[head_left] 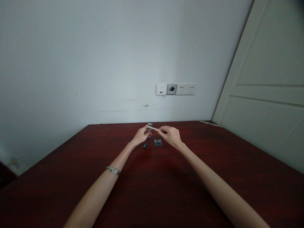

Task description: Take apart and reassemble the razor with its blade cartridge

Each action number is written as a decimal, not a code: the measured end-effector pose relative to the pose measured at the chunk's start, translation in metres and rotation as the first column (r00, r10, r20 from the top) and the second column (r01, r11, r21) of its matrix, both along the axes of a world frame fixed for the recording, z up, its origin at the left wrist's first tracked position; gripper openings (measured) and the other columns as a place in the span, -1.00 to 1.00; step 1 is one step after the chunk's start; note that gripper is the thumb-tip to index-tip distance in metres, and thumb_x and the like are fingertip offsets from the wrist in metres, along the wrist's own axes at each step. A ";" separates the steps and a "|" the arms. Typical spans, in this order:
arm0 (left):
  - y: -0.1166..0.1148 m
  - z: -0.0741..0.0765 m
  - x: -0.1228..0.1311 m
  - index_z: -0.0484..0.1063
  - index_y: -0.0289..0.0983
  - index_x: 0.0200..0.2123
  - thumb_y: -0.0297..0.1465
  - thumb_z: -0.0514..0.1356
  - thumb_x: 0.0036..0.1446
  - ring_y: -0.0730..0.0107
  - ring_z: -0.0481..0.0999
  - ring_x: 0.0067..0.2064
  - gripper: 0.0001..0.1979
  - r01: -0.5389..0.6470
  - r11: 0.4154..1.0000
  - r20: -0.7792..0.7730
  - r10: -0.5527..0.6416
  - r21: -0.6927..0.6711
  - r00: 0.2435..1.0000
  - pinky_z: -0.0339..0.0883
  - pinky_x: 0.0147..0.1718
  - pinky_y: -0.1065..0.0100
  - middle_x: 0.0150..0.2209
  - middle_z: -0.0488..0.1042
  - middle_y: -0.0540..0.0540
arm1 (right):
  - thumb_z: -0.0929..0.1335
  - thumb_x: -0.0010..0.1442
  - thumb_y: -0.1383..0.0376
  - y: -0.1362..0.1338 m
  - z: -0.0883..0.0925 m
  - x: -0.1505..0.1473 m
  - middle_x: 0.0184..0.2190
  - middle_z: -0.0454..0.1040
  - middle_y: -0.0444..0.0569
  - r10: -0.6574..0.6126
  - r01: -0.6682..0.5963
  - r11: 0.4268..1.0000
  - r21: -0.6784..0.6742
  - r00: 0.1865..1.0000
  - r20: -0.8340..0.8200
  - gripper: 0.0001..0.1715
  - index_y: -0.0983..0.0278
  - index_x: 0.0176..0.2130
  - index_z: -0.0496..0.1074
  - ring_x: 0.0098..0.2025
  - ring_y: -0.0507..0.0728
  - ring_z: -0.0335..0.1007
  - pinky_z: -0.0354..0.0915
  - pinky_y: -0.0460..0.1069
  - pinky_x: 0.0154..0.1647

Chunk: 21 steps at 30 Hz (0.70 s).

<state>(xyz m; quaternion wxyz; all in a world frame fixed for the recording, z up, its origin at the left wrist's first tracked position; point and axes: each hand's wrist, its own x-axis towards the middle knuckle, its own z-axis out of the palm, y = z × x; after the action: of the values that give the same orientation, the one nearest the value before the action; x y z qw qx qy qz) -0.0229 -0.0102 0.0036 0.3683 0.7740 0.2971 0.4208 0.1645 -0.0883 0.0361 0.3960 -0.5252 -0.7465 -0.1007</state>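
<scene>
Above the far middle of the table, my two hands hold a slim white stick-like thing (152, 127), too small to name. Its left end is at the fingertips of my left hand (140, 136), which is closed in a pinch. My right hand (171, 135) has its thumb and fingers closed on the right end. Just behind my left fingers, a greyish upright-looking piece (148, 133) is partly hidden, with a white curved part (149, 124) at its top. Nearer me lie a small dark piece (145, 146) and a small clear case (158, 142) with something dark in it.
The dark red wooden table (152, 196) reaches back to a pale wall (95, 63). On the wall are sockets (186, 89) and a grey-framed plate (171, 89). A thin pale strip (210, 123) lies at the back right edge, beside a white panelled door (266, 79).
</scene>
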 end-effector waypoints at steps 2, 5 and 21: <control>0.001 0.000 0.000 0.31 -0.33 -0.24 -0.50 0.14 0.00 0.41 0.50 -0.41 -0.81 0.009 1.000 0.002 -0.009 -0.001 1.000 0.36 -0.36 0.38 -0.44 0.47 -0.04 | 0.21 0.20 -0.01 0.002 0.000 0.006 -0.42 0.52 -0.06 0.000 0.000 1.000 0.007 1.000 -0.001 -0.57 0.18 -0.35 0.52 -0.37 0.05 0.40 0.05 -0.12 -0.44; 0.003 0.000 -0.001 0.30 -0.33 -0.23 -0.51 0.14 -0.01 0.41 0.49 -0.40 -0.79 0.011 1.000 0.020 -0.011 -0.008 1.000 0.36 -0.34 0.38 -0.43 0.47 -0.03 | 0.21 0.19 -0.02 0.006 0.000 0.016 -0.42 0.53 -0.04 -0.019 0.019 1.000 0.015 1.000 -0.014 -0.54 0.20 -0.35 0.53 -0.36 0.06 0.41 0.09 -0.13 -0.42; 0.001 0.001 -0.003 0.29 -0.31 -0.35 -0.46 0.13 0.00 0.45 0.45 -0.38 -0.90 -0.025 0.996 -0.022 0.027 0.080 0.999 0.30 -0.32 0.42 -0.46 0.43 0.01 | 0.21 0.12 -0.11 0.011 0.014 0.044 -0.55 0.46 -0.09 -0.033 0.006 0.989 -0.145 0.982 -0.186 -0.41 0.28 -0.39 0.55 -0.47 0.04 0.30 0.04 -0.12 -0.46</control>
<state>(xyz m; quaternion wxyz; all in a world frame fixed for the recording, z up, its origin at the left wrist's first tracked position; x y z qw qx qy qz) -0.0260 -0.0092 0.0046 0.3281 0.7889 0.2945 0.4280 0.2087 -0.0769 0.0506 0.4246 -0.5667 -0.7060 -0.0005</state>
